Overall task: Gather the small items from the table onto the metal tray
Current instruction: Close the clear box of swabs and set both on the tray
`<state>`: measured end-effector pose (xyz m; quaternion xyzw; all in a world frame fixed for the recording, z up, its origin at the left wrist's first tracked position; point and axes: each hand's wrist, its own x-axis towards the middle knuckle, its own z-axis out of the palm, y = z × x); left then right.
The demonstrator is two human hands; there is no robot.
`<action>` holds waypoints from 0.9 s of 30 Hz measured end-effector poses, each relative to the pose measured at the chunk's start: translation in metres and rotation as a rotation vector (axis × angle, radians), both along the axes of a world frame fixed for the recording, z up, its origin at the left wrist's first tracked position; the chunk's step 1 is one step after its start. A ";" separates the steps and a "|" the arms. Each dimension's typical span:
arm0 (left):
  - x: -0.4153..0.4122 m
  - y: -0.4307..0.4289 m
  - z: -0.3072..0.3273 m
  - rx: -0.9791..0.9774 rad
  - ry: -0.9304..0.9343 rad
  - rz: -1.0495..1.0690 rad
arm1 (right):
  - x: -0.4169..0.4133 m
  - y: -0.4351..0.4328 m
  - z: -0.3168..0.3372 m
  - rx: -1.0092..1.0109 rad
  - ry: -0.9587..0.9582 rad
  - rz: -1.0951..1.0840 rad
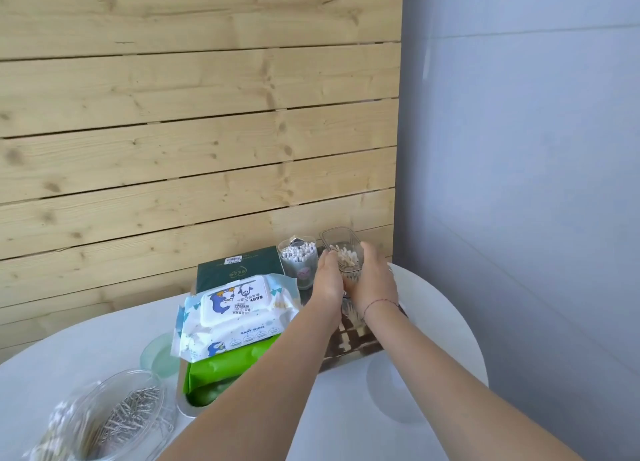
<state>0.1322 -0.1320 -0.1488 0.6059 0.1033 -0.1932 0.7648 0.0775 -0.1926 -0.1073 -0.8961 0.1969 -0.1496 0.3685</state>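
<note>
- Both hands are cupping a clear plastic box of cotton swabs (pixel 341 254) at the far right of the desk (pixel 346 408); the left hand (pixel 328 277) is pressing one side, the right hand (pixel 374 277) the other, fingers (pixel 367 252) curled around it and grasping it.
- The box is sitting over the far end of the metal tray (pixel 349 344), whose mirrored surface is showing between the forearms; whether it is touching down I cannot tell.
- This looks like the placing step; next, the box probably needs settling upright and letting go, since it has no lid on and is tilting slightly.
- A round cup of white swabs (pixel 298 258) is standing just left of it, crowding that side.
- Still off the tray: a baby wipes pack (pixel 239 313) stacked on a green pack (pixel 221 370), a dark green box (pixel 239 270), and a near-left clear dish of paper clips (pixel 128 415).
</note>
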 end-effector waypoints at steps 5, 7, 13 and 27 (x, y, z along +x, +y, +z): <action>-0.029 0.007 0.041 0.028 -0.001 -0.018 | 0.007 0.003 -0.003 -0.109 0.054 0.031; -0.039 0.009 0.049 0.042 0.000 -0.021 | 0.005 0.004 -0.002 -0.073 0.074 0.058; -0.064 0.025 0.073 0.121 0.011 -0.061 | -0.023 -0.003 0.014 0.018 0.033 0.107; -0.169 0.075 0.055 0.234 -0.136 -0.177 | -0.154 0.006 0.002 -0.115 0.300 0.104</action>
